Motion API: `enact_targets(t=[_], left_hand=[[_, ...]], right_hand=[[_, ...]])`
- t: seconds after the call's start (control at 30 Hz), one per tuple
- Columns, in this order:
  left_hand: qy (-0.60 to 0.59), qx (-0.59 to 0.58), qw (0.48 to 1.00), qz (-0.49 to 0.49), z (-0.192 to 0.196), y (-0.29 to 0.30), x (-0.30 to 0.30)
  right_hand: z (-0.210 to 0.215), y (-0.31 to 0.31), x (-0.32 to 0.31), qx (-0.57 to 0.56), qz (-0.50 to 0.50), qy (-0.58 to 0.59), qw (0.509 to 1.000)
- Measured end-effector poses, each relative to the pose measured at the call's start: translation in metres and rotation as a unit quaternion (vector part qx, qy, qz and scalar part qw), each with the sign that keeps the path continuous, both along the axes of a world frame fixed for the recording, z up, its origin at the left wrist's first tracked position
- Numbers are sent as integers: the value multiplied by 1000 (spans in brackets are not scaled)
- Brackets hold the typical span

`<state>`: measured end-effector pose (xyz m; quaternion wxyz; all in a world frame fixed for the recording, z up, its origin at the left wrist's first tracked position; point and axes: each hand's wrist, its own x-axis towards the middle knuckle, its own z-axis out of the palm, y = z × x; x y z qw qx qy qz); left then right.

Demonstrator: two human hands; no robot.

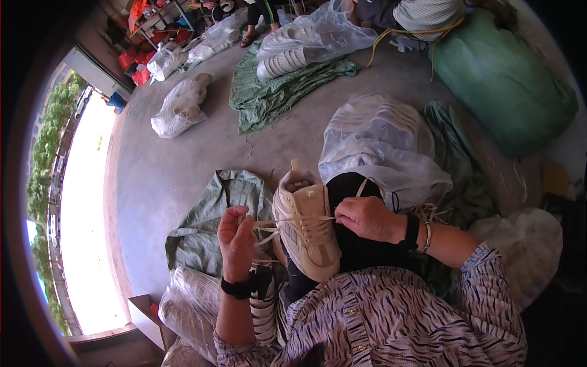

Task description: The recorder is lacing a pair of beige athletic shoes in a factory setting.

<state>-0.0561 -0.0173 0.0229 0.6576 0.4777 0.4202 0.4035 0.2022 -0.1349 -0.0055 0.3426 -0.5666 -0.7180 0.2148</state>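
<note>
Clearly, both curled hands pinch laces of a cream shoe.

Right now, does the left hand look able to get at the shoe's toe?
Probably yes: the shoe's toe points toward the person, uncovered and near the left hand, though that hand seems busy pinching a lace.

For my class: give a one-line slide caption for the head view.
The left hand and right hand hold the laces of a beige shoe out sideways.
</note>
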Motion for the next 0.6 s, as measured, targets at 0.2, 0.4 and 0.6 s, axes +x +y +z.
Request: enact_targets(t=[0.2,0.4,0.6], left_hand=[[197,108,974,-13,-73,1,-35],[265,138,954,-33,-39,-10,-10],[107,143,983,-35,-21,-38,26]], right_hand=[[-18,-37,46,-155,-133,266,942],[-44,-54,106,-162,-298,84,937],[-2,-2,40,18,-142,149,978]])
